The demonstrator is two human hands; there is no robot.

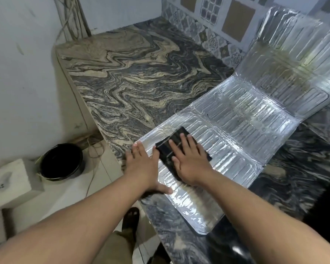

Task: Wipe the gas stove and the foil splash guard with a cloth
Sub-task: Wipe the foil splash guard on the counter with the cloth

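The foil splash guard (242, 119) lies unfolded across the marbled counter, its far panels bent up against the tiled wall. A folded dark cloth (174, 141) sits on its near-left panel. My right hand (191, 162) lies flat on the cloth with straight fingers, pressing it onto the foil. My left hand (143, 164) rests flat on the foil's left edge beside the cloth, fingers spread, thumb pointing right. At the lower right edge sits a dark object (324, 204), too cut off to identify as the stove.
The marbled stone counter (133, 77) stretches to the back left corner, where cables hang down the wall. On the floor to the left stand a black bucket (62, 161) and a white block (11, 181). My foot in a sandal (131, 218) shows below the counter edge.
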